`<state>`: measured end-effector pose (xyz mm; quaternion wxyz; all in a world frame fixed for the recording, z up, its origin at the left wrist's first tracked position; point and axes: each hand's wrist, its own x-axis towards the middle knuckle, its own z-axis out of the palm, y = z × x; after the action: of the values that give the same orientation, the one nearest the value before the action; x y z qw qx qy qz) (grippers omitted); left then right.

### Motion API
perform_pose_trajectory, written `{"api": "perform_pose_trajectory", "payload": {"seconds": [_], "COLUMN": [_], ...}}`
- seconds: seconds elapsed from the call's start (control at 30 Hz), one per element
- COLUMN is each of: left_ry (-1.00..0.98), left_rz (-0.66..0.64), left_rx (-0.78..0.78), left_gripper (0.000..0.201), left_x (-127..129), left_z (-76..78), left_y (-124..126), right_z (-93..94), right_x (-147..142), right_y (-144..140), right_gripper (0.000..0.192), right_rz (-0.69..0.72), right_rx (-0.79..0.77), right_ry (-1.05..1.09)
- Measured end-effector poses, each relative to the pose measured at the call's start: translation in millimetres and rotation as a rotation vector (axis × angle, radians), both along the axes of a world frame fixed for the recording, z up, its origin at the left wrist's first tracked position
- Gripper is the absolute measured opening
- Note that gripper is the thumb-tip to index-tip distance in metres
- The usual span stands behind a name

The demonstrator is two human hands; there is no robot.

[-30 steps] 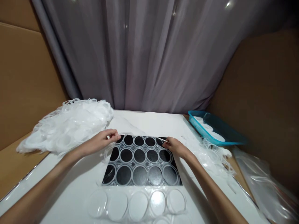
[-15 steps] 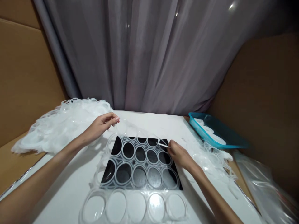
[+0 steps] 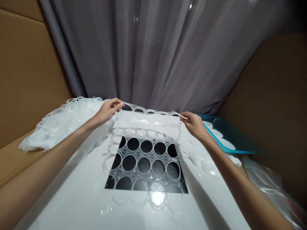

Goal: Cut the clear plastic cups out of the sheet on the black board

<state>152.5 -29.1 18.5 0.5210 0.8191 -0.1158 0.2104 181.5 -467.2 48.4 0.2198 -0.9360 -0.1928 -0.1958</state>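
A grey curtain point(image 3: 153, 51) is hung across the back of the scene, with brown cardboard walls point(image 3: 26, 70) stood at either side. A white table point(image 3: 72, 198) is set in front, and a black square panel point(image 3: 146, 166) is let into its middle.

On the far left of the table a large heap of clear plastic scrap point(image 3: 64, 121) is piled. At the right edge a blue tray point(image 3: 230, 140) is placed, with white discs seen inside it; further loose plastic is lying between the tray and the panel.

A clear plastic sheet of rings point(image 3: 146, 150) is draped over the black panel. Its far edge is held up off the table, well above the height noted half a second ago, when it was only partly raised, and a second ago, when it lay flat. The near edge is seen to rest on the table at the front. The row of white discs recorded earlier below the panel is no longer visible there.

The left hand point(image 3: 107, 110) is closed in a pinch on the far left corner of the sheet. The right hand point(image 3: 195, 124) is closed in a pinch on the far right corner.

It is judged that the sheet is being peeled away from the table, far edge first, and that the lift is roughly half made.
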Motion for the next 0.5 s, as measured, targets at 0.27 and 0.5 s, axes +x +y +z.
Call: {"api": "perform_pose_trajectory", "payload": {"seconds": [0.27,0.5], "left_ry": [0.011,0.081], "left_rz": [0.036,0.101], "left_rx": [0.073,0.227], "left_gripper": [0.038,0.027], "left_x": [34,60], "left_z": [-8.3,-27.3], "left_y": [13,3], "right_z": [6.8,-13.7], "right_x": [50,67], "right_y": [3,4], "right_gripper": [0.020,0.015], "right_rz": [-0.059,-0.082], "right_rx": [-0.071,-0.086], "right_ry": [-0.022,0.054]}}
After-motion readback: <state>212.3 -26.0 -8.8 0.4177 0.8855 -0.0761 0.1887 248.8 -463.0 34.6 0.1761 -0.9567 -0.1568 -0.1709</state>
